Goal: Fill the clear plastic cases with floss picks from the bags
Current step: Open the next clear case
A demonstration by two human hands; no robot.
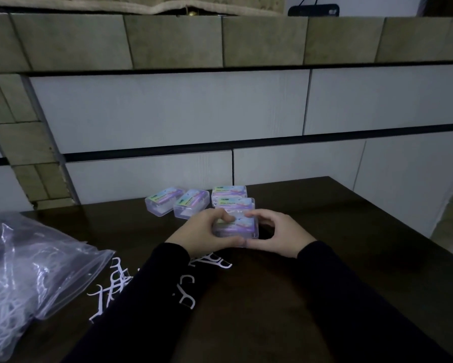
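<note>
A clear plastic case [237,226] with a pastel label is held between both hands at the table's middle. My left hand [204,230] grips its left side, thumb along the near edge and a finger on the lid. My right hand [275,233] grips its right end with curled fingers. Several more labelled cases [191,204] lie just beyond, near the wall. White floss picks [115,284] lie loose on the dark table [325,218] beside my left sleeve. A clear bag [24,279] with many picks inside sits at the left.
A tiled wall rises right behind the table's far edge. The table's right edge runs diagonally at the right. More loose picks [215,262] lie under my left wrist.
</note>
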